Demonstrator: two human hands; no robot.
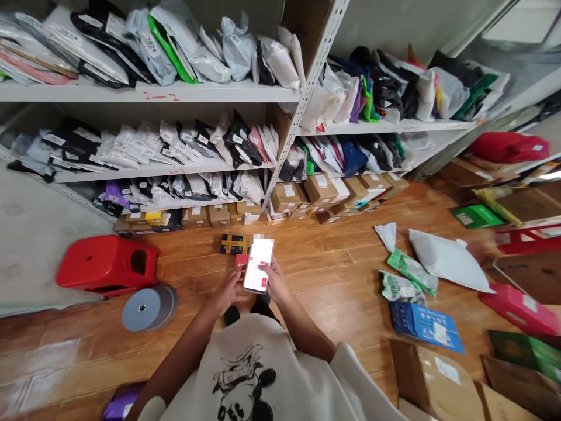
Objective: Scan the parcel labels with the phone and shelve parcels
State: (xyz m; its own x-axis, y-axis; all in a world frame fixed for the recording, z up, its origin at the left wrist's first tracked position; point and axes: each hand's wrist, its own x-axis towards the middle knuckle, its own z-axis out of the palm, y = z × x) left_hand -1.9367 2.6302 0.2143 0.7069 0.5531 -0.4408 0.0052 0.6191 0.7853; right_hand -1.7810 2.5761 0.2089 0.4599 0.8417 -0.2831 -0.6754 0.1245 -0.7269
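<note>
A smartphone (253, 279) with a lit white screen showing a keypad and red buttons is held upright in front of my body. My left hand (228, 290) grips its lower left edge, with some fingers hidden behind it. On the opposite side, my right hand (277, 282) wraps the right edge while its thumb lies over the screen. Just beyond the phone, on the wooden floor, are a dark box with yellow tape (233, 244) and a small red box (239, 260), partly covered by the phone.
White shelving (219, 95) packed with labelled parcel bags spans the front, with cardboard boxes (286, 197) along its base. A red stool (105, 263) and a grey round stool (142, 310) stand left. Bags, a blue package (425, 324) and a large carton (432, 377) lie right.
</note>
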